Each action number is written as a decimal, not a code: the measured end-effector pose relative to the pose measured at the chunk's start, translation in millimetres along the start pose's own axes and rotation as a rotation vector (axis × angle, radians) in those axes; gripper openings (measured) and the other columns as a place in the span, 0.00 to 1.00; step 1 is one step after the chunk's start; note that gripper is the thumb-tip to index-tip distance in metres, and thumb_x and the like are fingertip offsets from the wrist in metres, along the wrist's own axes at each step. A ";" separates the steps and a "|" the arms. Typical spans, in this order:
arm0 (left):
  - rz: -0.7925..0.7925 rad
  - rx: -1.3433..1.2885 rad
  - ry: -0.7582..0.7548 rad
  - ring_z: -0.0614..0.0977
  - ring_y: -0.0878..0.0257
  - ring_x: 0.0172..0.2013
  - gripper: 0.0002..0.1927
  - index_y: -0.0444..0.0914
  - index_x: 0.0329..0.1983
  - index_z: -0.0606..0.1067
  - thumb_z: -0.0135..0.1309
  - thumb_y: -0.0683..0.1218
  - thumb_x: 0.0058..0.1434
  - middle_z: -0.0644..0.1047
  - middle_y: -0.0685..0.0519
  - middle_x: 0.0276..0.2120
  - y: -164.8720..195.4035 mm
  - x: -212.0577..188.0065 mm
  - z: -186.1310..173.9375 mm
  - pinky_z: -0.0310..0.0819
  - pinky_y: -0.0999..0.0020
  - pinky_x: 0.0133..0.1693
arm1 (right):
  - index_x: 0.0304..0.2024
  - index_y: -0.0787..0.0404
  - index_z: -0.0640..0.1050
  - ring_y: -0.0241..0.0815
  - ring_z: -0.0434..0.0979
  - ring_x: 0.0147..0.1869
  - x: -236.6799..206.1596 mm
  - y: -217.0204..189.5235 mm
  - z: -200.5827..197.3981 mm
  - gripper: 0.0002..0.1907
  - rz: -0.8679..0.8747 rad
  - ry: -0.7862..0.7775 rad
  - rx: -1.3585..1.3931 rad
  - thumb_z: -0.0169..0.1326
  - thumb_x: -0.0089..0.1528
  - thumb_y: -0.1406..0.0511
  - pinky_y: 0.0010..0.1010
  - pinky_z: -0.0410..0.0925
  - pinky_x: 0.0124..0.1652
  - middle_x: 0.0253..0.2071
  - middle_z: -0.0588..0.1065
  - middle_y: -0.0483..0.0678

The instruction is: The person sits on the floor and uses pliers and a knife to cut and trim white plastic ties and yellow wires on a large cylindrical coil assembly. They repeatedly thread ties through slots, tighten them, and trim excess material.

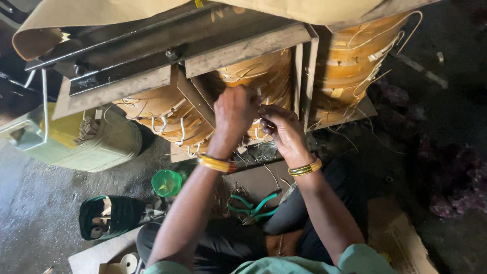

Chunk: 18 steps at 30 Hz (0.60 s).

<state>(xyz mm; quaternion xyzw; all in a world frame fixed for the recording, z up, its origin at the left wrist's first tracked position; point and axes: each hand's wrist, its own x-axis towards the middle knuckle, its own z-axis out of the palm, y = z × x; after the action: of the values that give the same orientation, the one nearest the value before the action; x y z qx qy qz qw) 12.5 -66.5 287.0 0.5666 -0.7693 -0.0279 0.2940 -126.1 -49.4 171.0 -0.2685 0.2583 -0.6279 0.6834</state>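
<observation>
As both hands sit up against the middle coil, here is the layout:

left hand: left hand (234, 112) is closed in a loose fist, knuckles to the camera, pressed on the front of the middle coil (264, 76). Cannot tell what the fingers pinch; they are hidden behind the back of the hand.
right hand: right hand (284, 129) is touching the left at the fingertips, fingers curled together on something small and thin at the coil face. Too small to tell what.
middle coil: orange-brown wound coil, paper-wrapped, between steel frame bars (238, 50), centre of the view.
other coils: left coil (162, 114) with white sleeved leads (161, 123) looping out; right coil (355, 56) with thin loose wires along its side.
bangles: gold bangle (215, 163) on the left wrist, another (305, 168) on the right.
pliers: green-handled pliers (253, 208) lie on the floor just below the hands, near the person's knees, untouched.
floor left: pale can (96, 144), small green cup (167, 182), dark green container (109, 215) on its side.
top: brown paper sheet (101, 12) draped over the frame.
</observation>
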 end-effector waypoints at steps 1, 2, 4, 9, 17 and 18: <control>0.079 0.039 -0.004 0.83 0.42 0.31 0.06 0.41 0.37 0.84 0.59 0.46 0.61 0.81 0.39 0.29 -0.5 -0.3 -11.8 0.77 0.48 0.33 | 0.43 0.68 0.82 0.33 0.74 0.31 0.0 -0.3 0.0 0.08 0.005 0.007 -0.009 0.61 0.63 0.69 0.22 0.65 0.30 0.32 0.79 0.48; 0.163 0.090 -0.067 0.83 0.45 0.30 0.09 0.40 0.43 0.82 0.56 0.43 0.60 0.81 0.39 0.33 -4.0 -2.5 -25.4 0.77 0.50 0.32 | 0.43 0.67 0.82 0.32 0.74 0.31 -0.7 -0.4 0.3 0.09 0.006 0.011 -0.019 0.62 0.62 0.68 0.22 0.66 0.30 0.32 0.80 0.47; 0.332 0.199 -0.204 0.84 0.50 0.28 0.20 0.37 0.55 0.79 0.51 0.36 0.59 0.81 0.41 0.41 -14.5 -11.6 -49.7 0.77 0.55 0.29 | 0.42 0.67 0.82 0.32 0.74 0.31 -3.8 -0.6 1.8 0.09 -0.034 0.023 -0.078 0.62 0.61 0.68 0.22 0.67 0.30 0.33 0.81 0.46; 0.674 0.093 -0.135 0.86 0.53 0.38 0.13 0.42 0.48 0.79 0.54 0.39 0.61 0.81 0.48 0.49 -36.8 -21.6 -55.6 0.80 0.60 0.35 | 0.45 0.69 0.82 0.33 0.77 0.32 -8.4 1.7 7.2 0.08 -0.228 -0.004 -0.267 0.61 0.64 0.69 0.23 0.70 0.32 0.34 0.81 0.48; 0.432 0.231 -0.252 0.84 0.49 0.33 0.06 0.39 0.38 0.82 0.58 0.45 0.60 0.81 0.42 0.33 -41.8 -1.3 -6.1 0.77 0.55 0.38 | 0.51 0.67 0.80 0.35 0.83 0.40 -17.8 23.9 18.1 0.11 -0.403 0.065 -0.347 0.56 0.66 0.70 0.26 0.77 0.40 0.41 0.82 0.48; 0.477 0.101 -0.133 0.83 0.46 0.32 0.07 0.36 0.37 0.81 0.59 0.43 0.58 0.81 0.41 0.32 -41.6 -0.4 -1.8 0.77 0.54 0.35 | 0.51 0.67 0.80 0.34 0.83 0.41 -17.9 27.1 20.6 0.11 -0.401 0.072 -0.340 0.56 0.67 0.69 0.26 0.77 0.40 0.42 0.81 0.48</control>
<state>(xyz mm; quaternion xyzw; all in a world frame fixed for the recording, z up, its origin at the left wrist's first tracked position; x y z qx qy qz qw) 49.0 -80.4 272.7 0.3800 -0.8992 0.0434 0.2126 -93.7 -28.8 167.5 -0.4029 0.3257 -0.7075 0.4807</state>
